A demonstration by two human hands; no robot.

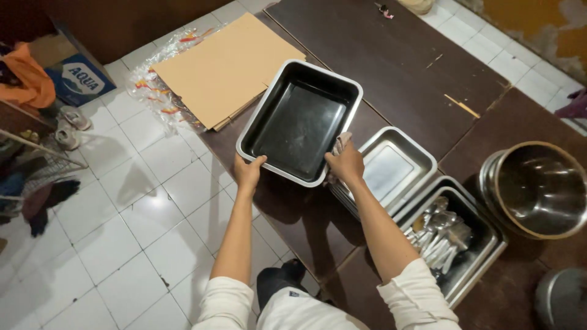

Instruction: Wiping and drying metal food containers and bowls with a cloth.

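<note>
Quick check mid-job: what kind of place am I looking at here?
Probably a kitchen or catering back room: rectangular steel trays, a tray of metal spoons and a large steel pot sit on a dark wooden table over white floor tiles.

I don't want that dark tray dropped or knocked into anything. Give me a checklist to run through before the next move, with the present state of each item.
1. Left hand on the near rim of the dark tray: ok.
2. Right hand on the tray's right rim, cloth pinched under the fingers: ok.
3. Tray inside free of items: ok.
4. Tray level: not ok, it looks tilted.
5. Clear of the steel tray stack: cannot tell.
6. Cardboard sheet apart from the tray: ok.
</note>
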